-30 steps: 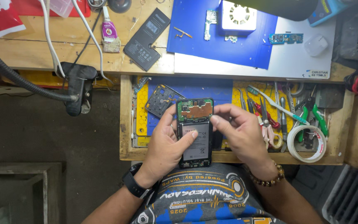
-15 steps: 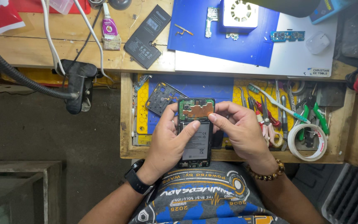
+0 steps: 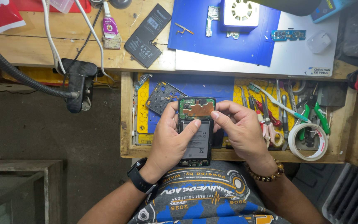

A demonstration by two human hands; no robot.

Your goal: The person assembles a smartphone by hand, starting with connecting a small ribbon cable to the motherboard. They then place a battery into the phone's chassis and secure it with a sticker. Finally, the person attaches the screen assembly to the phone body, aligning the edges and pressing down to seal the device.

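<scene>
Left hand [image 3: 171,139] curled round the opened smartphone [image 3: 196,130], thumb pressing the battery. Right hand [image 3: 241,128] grips the phone's right edge, thumb and forefinger pinching near the exposed circuit board. Phone held over the open tool drawer [image 3: 126,120], below the worktop [image 3: 34,49].

left hand [image 3: 171,139] thumb slid up onto the opened phone [image 3: 195,130] battery, right hand [image 3: 241,130] barely shifted
</scene>
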